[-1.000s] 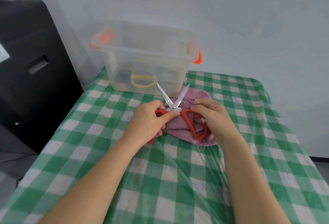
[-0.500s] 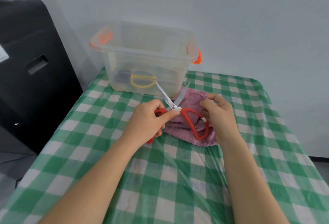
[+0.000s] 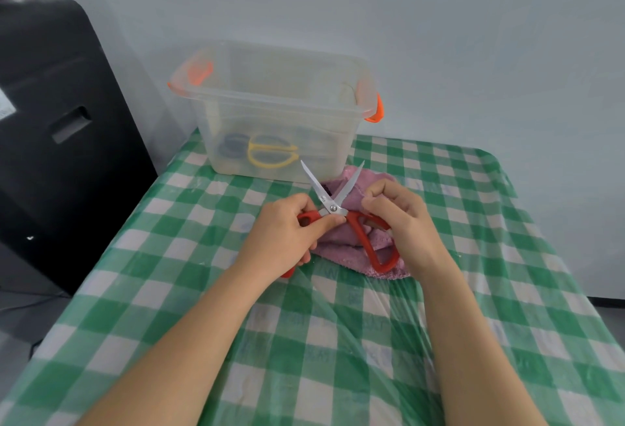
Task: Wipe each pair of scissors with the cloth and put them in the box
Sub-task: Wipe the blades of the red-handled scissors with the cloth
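Red-handled scissors (image 3: 341, 219) are held open over the middle of a table covered in a green and white checked cloth (image 3: 338, 341), their two silver blades spread in a V that points toward the far edge. The left hand (image 3: 287, 233) grips the left handle loop, fingers curled round it and the thumb lying along the handle up to the pivot screw. The right hand (image 3: 402, 219) has its fingers curled at the top of the right handle; whether it also pinches the cloth cannot be told. A pink cloth (image 3: 348, 249) lies crumpled on the table directly under and behind the scissors, touching the right hand. Just beyond the blade tips, at the far edge of the table, stands a clear plastic box (image 3: 280, 101) with orange clips at both ends. Inside it, seen through the wall, lie yellow-handled scissors (image 3: 270, 155) and, beside them to the left, dark-handled scissors (image 3: 231, 150). A black cabinet (image 3: 57, 128) stands beside the table's left edge.
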